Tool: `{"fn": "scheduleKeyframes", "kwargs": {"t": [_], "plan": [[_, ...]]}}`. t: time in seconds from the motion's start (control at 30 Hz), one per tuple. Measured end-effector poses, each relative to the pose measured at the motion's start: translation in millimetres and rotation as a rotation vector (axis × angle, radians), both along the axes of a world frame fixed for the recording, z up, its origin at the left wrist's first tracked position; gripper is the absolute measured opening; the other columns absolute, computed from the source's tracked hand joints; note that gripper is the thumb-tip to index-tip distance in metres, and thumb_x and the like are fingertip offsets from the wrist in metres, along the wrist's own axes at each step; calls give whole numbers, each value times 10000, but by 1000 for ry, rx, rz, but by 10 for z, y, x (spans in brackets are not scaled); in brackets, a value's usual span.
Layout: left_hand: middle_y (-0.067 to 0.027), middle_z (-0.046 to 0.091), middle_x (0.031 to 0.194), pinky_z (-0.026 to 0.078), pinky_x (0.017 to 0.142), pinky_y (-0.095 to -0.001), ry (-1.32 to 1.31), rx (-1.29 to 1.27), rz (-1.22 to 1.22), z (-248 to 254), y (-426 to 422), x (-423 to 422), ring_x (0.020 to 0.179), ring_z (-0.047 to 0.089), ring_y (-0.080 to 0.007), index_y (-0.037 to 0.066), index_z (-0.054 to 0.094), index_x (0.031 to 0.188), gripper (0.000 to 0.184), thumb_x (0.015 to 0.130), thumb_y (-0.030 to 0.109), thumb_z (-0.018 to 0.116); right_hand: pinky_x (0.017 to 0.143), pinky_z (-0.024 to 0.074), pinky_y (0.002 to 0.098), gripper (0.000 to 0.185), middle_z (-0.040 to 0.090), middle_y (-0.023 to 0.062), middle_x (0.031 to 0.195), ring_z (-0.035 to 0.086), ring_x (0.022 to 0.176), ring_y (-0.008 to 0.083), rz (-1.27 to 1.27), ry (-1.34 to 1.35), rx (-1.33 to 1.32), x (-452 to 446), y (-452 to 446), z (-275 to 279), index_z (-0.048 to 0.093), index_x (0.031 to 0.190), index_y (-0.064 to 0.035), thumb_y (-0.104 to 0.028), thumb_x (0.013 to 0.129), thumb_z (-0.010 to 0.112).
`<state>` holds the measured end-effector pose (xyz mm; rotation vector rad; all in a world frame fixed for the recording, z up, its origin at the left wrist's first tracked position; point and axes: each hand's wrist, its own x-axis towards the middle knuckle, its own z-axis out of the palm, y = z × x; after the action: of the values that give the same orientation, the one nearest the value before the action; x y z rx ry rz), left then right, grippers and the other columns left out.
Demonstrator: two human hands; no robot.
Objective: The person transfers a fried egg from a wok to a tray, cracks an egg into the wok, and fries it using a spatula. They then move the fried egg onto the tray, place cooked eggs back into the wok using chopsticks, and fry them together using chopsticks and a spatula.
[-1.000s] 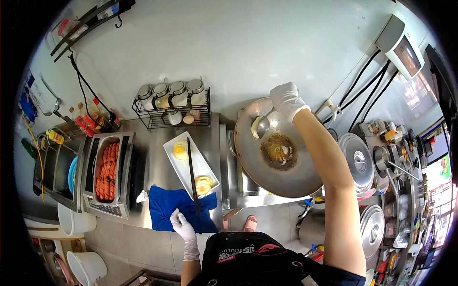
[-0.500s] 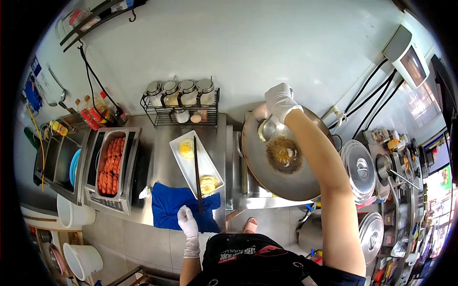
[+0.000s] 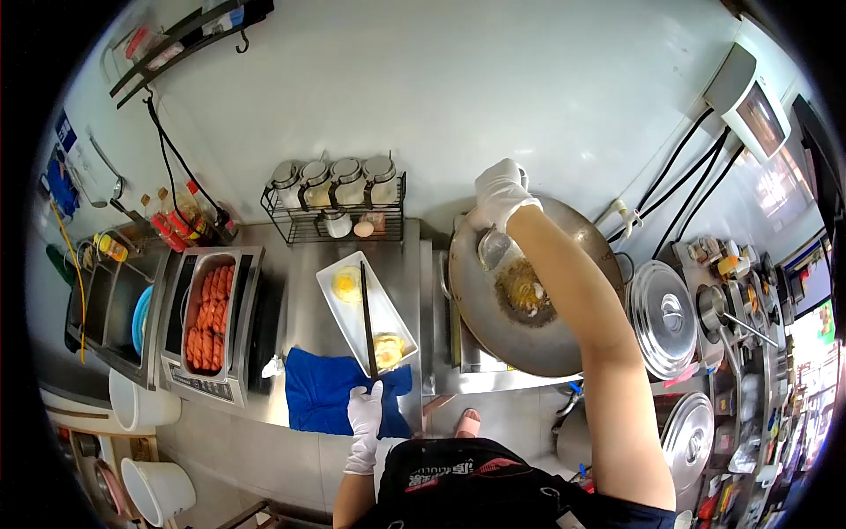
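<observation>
L hand (image 3: 364,413) now touches black chopsticks (image 3: 367,317), can't tell if gripped tbh; R hand (image 3: 500,194) still grips ladle (image 3: 494,250) in wok (image 3: 520,342), so both r on utensils.

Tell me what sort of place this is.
Probably a small restaurant kitchen, judging by the wide wok, the black wire rack of lidded jars and the large round metal pot lid beside the wok.

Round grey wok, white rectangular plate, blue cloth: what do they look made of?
Round grey wok: metal, perhaps steel; dull grey sheen.
White rectangular plate: smooth, even white surface; ceramic or melamine, can't tell which.
Blue cloth: matte fabric, soft creases; fibre unclear.
</observation>
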<state>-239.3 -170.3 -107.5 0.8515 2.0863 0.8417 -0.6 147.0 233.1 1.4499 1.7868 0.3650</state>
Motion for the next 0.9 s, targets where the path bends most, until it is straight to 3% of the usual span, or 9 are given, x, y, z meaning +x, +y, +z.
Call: {"fn": "scheduleKeyframes", "kwargs": {"t": [0.27,0.4,0.5,0.6,0.7,0.8,0.9], "plan": [[-113,644,673,502,664,-343,5,-92,-39,-28,89,-69,681,647,-254,-28,585,965,480,767,374,756,412,466,322,195,659,-14,723,620,565,165,-34,13,3,80,82,-85,710,822,-143,-179,641,773],[-143,661,724,513,666,-353,-73,-138,-43,377,153,11,684,657,-272,-24,596,949,448,767,354,752,416,468,316,191,660,-20,724,622,575,155,-38,36,44,120,76,-96,710,817,-148,-190,643,774],[-160,657,731,514,592,-348,149,23,-145,-510,107,-200,605,654,-248,-18,591,958,408,773,311,747,419,468,308,194,665,-18,730,623,578,152,-34,32,25,146,78,-67,711,820,-144,-199,645,774],[-167,645,716,497,503,-342,147,45,-149,-593,124,-211,522,636,-222,-22,576,961,339,786,227,726,426,477,310,206,671,-18,737,629,588,155,-7,25,41,193,95,-73,713,829,-142,-212,646,776],[-168,638,705,487,474,-341,-79,-54,-41,-16,183,-46,505,630,-223,-34,562,952,270,799,151,687,434,488,320,209,676,-19,751,639,608,159,31,48,65,261,20,16,714,838,-145,-216,651,774],[-168,634,695,485,465,-340,-116,-23,-23,-14,200,-42,486,621,-222,-40,560,935,201,816,103,636,439,497,332,215,683,-18,783,651,640,161,33,68,90,366,116,-11,715,857,-146,-216,661,767],[-196,644,734,505,534,-370,-75,-56,-52,-32,216,-59,572,649,-288,-37,562,957,190,842,112,593,446,502,344,192,689,-3,799,666,667,176,80,93,115,499,260,-137,718,868,-137,-195,687,738]]}}
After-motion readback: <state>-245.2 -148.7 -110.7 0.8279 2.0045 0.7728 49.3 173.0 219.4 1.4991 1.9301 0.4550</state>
